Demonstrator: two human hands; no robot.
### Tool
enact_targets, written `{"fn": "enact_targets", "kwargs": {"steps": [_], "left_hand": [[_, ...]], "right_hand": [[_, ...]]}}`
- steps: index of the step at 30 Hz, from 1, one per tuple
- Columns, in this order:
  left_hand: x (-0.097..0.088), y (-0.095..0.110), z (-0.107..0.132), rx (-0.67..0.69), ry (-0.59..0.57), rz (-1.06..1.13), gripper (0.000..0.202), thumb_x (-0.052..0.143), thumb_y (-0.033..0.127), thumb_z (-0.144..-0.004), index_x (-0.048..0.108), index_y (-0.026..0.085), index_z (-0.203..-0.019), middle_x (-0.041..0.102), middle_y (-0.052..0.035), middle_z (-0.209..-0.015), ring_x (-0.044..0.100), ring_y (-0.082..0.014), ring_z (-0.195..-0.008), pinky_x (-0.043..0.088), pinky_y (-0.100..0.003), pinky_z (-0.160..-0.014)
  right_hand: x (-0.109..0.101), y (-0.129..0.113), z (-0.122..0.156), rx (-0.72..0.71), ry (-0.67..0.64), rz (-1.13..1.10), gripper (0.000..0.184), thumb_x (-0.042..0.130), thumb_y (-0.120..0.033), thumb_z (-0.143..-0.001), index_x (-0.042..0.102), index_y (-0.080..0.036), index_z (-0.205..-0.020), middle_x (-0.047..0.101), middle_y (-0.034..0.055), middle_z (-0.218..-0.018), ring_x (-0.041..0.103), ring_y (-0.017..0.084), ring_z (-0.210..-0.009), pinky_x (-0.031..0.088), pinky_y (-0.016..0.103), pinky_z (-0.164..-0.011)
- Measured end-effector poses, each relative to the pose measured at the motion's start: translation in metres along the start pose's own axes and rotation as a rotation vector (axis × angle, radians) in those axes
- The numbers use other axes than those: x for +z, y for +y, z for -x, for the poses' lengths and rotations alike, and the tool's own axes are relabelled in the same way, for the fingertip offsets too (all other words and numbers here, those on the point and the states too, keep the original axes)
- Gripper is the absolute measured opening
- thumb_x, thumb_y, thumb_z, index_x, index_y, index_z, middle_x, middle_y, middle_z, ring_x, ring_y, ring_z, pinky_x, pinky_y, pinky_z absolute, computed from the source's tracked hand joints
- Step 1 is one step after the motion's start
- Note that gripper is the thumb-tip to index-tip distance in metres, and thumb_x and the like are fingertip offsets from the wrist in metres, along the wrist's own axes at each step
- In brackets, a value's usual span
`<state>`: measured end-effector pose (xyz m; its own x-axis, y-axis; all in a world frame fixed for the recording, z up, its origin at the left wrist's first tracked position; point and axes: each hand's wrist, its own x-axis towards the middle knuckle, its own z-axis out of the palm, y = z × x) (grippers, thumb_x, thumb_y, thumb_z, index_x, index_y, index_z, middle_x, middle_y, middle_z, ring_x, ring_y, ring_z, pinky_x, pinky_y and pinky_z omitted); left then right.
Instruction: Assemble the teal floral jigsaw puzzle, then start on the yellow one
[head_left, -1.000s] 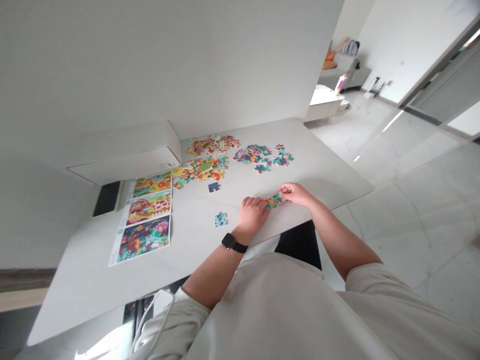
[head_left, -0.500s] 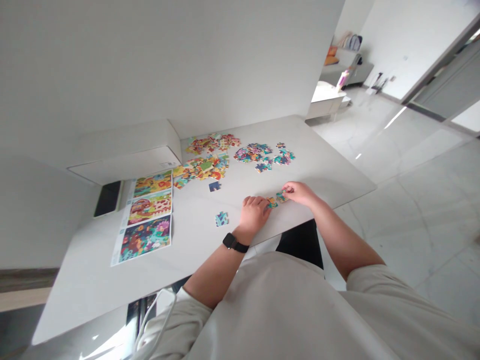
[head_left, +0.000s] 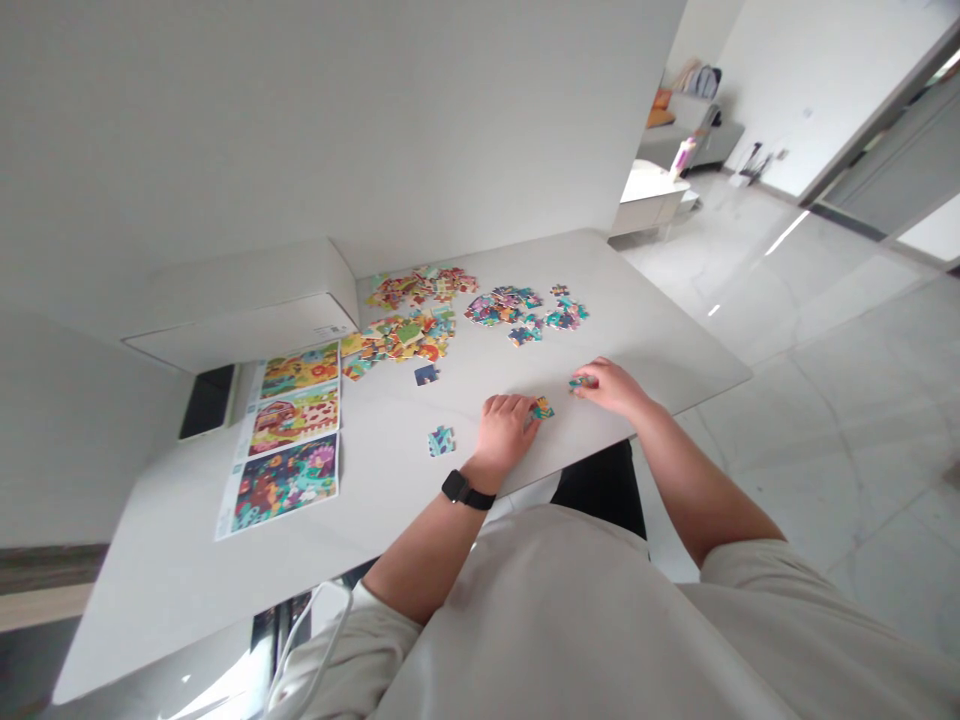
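Observation:
My left hand [head_left: 507, 428] rests low over the table with curled fingers, its thumb side gripping a teal and orange puzzle piece [head_left: 544, 408]. To the right, my right hand [head_left: 611, 386] pinches a second, mostly teal puzzle piece [head_left: 579, 382], partly covered by the fingertips. A gap separates these two pieces. Left of my left hand lies a light-blue patterned puzzle piece [head_left: 441, 441]. A dark blue puzzle piece [head_left: 427, 374] sits farther back.
Behind my hands spread a purple and teal pile [head_left: 501, 304], a yellow-green pile [head_left: 409, 335] and a reddish pile [head_left: 424, 287] of puzzle pieces. A picture sheet [head_left: 289, 438], a phone [head_left: 208, 401] and a white box [head_left: 240, 305] occupy the left side, near the wall.
My right hand has drawn its puzzle piece slightly away to the right, widening the gap between the two pieces. The left hand stays in nearly the same place.

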<state>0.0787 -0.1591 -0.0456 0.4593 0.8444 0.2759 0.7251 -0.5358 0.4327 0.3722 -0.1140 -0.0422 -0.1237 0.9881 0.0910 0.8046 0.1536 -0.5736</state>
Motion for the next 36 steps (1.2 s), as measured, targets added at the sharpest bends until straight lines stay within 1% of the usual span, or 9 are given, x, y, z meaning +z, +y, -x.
{"fn": "enact_targets", "kwargs": {"steps": [3,5,9,13,16,20,25,30,36], "left_hand": [[-0.010,-0.007,0.001,-0.033,0.068,0.029,0.039,0.074,0.029,-0.098,0.068,0.026,-0.137,0.075,-0.0117,-0.136,0.067,-0.0334,-0.126,0.047,-0.051,-0.117],[-0.025,-0.018,0.003,-0.076,0.139,0.058,0.046,0.073,0.028,-0.098,0.063,0.025,-0.143,0.071,-0.0131,-0.141,0.065,-0.0338,-0.132,0.048,-0.051,-0.119],[-0.065,-0.052,0.013,-0.145,0.215,0.098,0.040,0.066,0.020,-0.098,0.065,0.022,-0.138,0.073,-0.0118,-0.136,0.067,-0.0308,-0.130,0.051,-0.048,-0.118],[-0.087,-0.076,0.034,-0.170,0.159,0.058,0.031,0.069,0.027,-0.098,0.069,0.023,-0.129,0.076,-0.0103,-0.130,0.069,-0.0303,-0.125,0.054,-0.048,-0.115],[-0.085,-0.075,0.050,-0.148,0.101,0.022,0.027,0.073,0.029,-0.098,0.072,0.023,-0.124,0.077,-0.0109,-0.125,0.071,-0.0305,-0.122,0.055,-0.048,-0.112],[-0.071,-0.061,0.058,-0.118,0.057,-0.017,0.030,0.079,0.032,-0.096,0.072,0.023,-0.123,0.079,-0.0108,-0.121,0.072,-0.0311,-0.118,0.055,-0.049,-0.110],[-0.055,-0.048,0.054,-0.093,0.029,-0.047,0.042,0.086,0.035,-0.090,0.070,0.024,-0.128,0.078,-0.0109,-0.125,0.071,-0.0326,-0.120,0.053,-0.050,-0.112],[-0.046,-0.045,0.046,-0.092,-0.017,-0.044,0.043,0.084,0.029,-0.089,0.069,0.025,-0.128,0.079,-0.0089,-0.120,0.072,-0.0315,-0.117,0.053,-0.049,-0.111],[-0.039,-0.036,0.035,-0.091,0.007,-0.020,0.062,0.085,0.027,-0.089,0.060,0.024,-0.145,0.078,-0.0097,-0.129,0.071,-0.0334,-0.123,0.051,-0.051,-0.115]], "right_hand": [[0.002,-0.002,0.002,-0.015,-0.033,0.000,0.024,0.090,-0.025,-0.080,0.086,-0.028,-0.103,0.074,0.0080,-0.111,0.069,0.024,-0.093,0.055,0.035,-0.088],[0.000,-0.004,0.003,-0.028,-0.030,-0.005,0.023,0.087,-0.024,-0.083,0.085,-0.027,-0.106,0.073,0.0088,-0.113,0.069,0.024,-0.093,0.056,0.036,-0.090],[-0.004,-0.013,0.006,-0.119,-0.020,-0.006,0.021,0.080,-0.022,-0.090,0.083,-0.025,-0.110,0.075,0.0085,-0.112,0.071,0.024,-0.091,0.057,0.038,-0.092],[0.003,-0.030,0.006,-0.317,-0.079,-0.005,0.021,0.077,-0.021,-0.091,0.081,-0.026,-0.112,0.079,0.0080,-0.114,0.073,0.028,-0.109,0.056,0.042,-0.102],[0.015,-0.044,0.004,-0.439,-0.168,-0.005,0.026,0.080,-0.020,-0.090,0.080,-0.028,-0.115,0.080,0.0071,-0.122,0.073,0.029,-0.116,0.055,0.045,-0.107],[0.028,-0.056,0.000,-0.494,-0.226,0.051,0.031,0.082,-0.016,-0.087,0.081,-0.029,-0.115,0.080,0.0070,-0.123,0.073,0.030,-0.115,0.055,0.045,-0.106],[0.036,-0.063,-0.002,-0.495,-0.225,0.095,0.027,0.082,-0.016,-0.088,0.082,-0.028,-0.113,0.080,0.0072,-0.120,0.072,0.029,-0.112,0.055,0.045,-0.105],[0.038,-0.067,0.001,-0.479,-0.200,0.084,0.028,0.084,-0.019,-0.088,0.081,-0.027,-0.115,0.081,0.0082,-0.119,0.072,0.030,-0.111,0.055,0.045,-0.103],[0.041,-0.082,0.002,-0.488,-0.132,-0.033,0.034,0.083,-0.017,-0.088,0.078,-0.026,-0.120,0.080,0.0080,-0.120,0.072,0.030,-0.114,0.055,0.045,-0.105]]}}
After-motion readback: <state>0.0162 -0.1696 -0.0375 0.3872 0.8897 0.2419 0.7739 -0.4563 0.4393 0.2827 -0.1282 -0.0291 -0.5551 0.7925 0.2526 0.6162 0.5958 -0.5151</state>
